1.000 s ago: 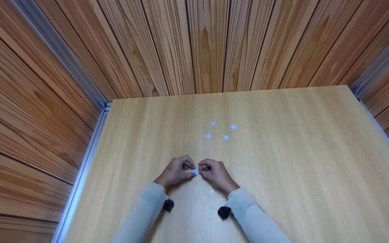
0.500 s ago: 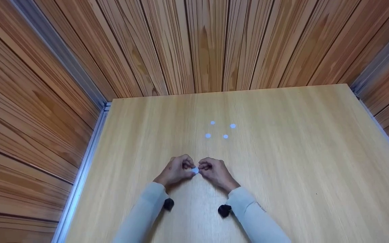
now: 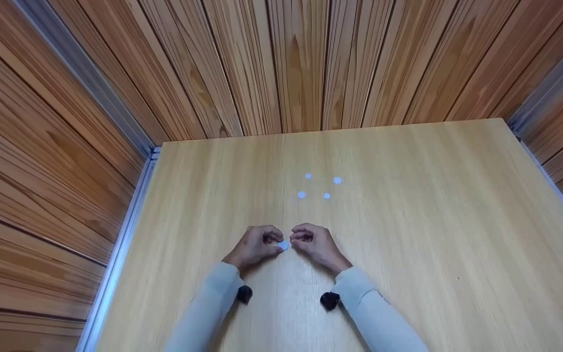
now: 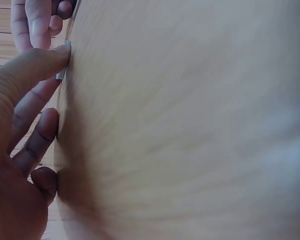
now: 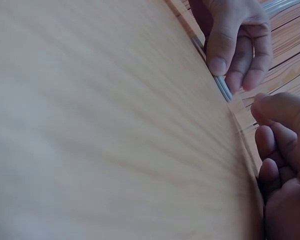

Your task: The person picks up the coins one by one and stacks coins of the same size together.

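My left hand [image 3: 254,246] pinches a small round white disc [image 3: 283,245] between thumb and fingertips, low over the tabletop. Seen edge-on in the right wrist view, the disc [image 5: 223,88] is pale, with lines along its edge like thin layers. My right hand [image 3: 316,246] is just to the right of it, a small gap away. Its fingers are loosely bent, and nothing shows between the thumb and fingers. The right wrist view has this hand [image 5: 285,150] below the left one, its thumb tip near the disc.
Several more white discs lie flat on the wooden table [image 3: 408,220] ahead of my hands, one of them a nearby disc [image 3: 301,194]. Wood-panelled walls [image 3: 301,68] and a metal rail [image 3: 125,244] border the tabletop.
My right hand has drawn slightly right, away from the disc, and its fingers have loosened. My left hand still pinches the disc in about the same place.
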A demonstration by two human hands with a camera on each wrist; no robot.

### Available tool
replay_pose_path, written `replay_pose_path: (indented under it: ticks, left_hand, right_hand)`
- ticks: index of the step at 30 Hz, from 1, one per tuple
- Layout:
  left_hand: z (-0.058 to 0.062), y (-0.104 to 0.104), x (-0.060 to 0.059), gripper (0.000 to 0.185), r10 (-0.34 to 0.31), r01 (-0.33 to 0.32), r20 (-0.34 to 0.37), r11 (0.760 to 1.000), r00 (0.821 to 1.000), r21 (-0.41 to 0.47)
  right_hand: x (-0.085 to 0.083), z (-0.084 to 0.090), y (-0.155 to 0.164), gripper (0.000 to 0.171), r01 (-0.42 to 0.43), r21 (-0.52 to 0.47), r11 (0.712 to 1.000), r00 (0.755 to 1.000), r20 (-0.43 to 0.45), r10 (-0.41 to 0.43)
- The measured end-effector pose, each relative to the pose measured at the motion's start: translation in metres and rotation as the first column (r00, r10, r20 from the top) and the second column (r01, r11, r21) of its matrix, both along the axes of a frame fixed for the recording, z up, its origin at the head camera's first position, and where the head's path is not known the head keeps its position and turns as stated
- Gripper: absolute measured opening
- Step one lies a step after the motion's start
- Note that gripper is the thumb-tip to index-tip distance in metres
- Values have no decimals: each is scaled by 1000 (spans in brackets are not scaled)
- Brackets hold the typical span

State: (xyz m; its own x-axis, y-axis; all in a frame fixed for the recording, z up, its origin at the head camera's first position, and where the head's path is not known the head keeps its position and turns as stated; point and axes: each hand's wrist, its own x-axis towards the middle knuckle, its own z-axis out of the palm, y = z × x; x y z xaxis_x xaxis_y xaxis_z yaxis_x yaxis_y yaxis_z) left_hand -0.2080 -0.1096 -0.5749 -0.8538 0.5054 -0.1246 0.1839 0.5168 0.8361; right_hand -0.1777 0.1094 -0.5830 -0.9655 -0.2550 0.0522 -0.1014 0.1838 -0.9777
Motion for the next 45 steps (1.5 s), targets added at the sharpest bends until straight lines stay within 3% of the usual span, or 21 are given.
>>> replay_pose_path:
  ticks: [5, 8, 17, 22, 26, 30, 37, 45]
  left_hand:
    - [-1, -2, 1, 24, 18, -18, 41, 1000, 999, -6]
    - [-2, -3, 1, 24, 17, -17, 46, 1000, 999, -1]
    - [-5, -3, 2, 23, 28, -31, 76, 999, 997, 33]
    - [-6, -2, 1, 22, 22, -24, 46, 998, 999, 62]
    - [-6, -2, 0, 22, 37, -40, 64, 998, 997, 57]
    - [-5, -3, -1, 22, 52, -56, 77, 997, 996, 55]
    - [-4, -3, -2, 22, 32, -36, 64, 997, 997, 61]
    - [-4, -3, -1, 23, 36, -41, 67, 997, 997, 69]
  right_hand:
    - [-2, 6, 2, 26, -13, 2, 1000, 1000, 17, 13]
    - [-7, -7, 6, 26, -4, 2, 1000, 1000, 14, 4]
    - [-14, -4, 16, 28, 26, -12, 1000, 999, 48, -26]
    - [-22, 4, 20, 30, 51, -10, 999, 998, 44, -50]
    - [-27, 18, 23, 30, 67, 3, 998, 996, 59, -67]
    - [-36, 20, 25, 29, 103, 18, 994, 992, 70, -104]
    - [-54, 10, 33, 27, 188, 23, 982, 982, 24, -188]
    - [-71, 12, 33, 29, 216, 13, 976, 975, -54, -215]
